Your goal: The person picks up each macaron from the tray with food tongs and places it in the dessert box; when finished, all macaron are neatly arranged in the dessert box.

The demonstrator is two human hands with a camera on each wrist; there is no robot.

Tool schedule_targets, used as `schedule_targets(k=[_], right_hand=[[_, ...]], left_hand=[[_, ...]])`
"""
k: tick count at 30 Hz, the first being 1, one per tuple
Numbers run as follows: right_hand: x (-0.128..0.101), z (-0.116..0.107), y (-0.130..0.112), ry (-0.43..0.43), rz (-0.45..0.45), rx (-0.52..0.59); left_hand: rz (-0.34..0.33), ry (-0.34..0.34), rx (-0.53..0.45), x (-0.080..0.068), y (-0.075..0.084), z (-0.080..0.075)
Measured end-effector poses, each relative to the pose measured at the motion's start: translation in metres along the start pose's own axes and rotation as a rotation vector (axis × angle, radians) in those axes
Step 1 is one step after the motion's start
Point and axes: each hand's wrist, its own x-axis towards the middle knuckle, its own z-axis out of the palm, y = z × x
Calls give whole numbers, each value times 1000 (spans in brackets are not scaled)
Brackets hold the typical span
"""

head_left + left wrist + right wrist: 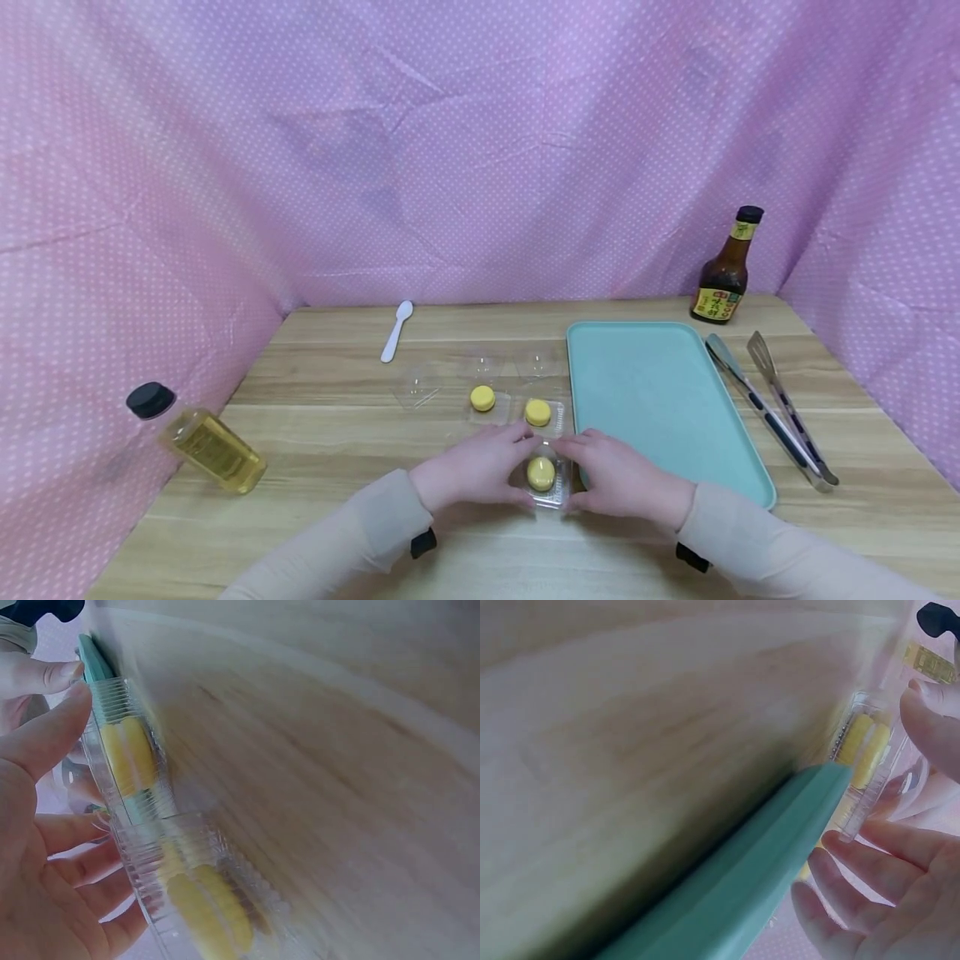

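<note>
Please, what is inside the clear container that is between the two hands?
The clear container holds one round yellow piece, like a macaron. Its underside and what it covers below cannot be seen.

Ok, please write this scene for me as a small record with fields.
Left hand: at left side of nearest clear box
Right hand: at its right side
Inside: one yellow macaron
Behind: two more yellow macarons
Right area: teal tray, tongs, brown bottle
Left area: yellow-liquid bottle, white spoon
</note>
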Motion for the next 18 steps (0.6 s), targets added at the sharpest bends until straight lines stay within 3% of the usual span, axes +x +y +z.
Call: schedule_targets(k=[18], right_hand=[[1, -2, -2, -34, 9, -15]], left_hand=[[-15, 11, -57, 0, 0, 4]])
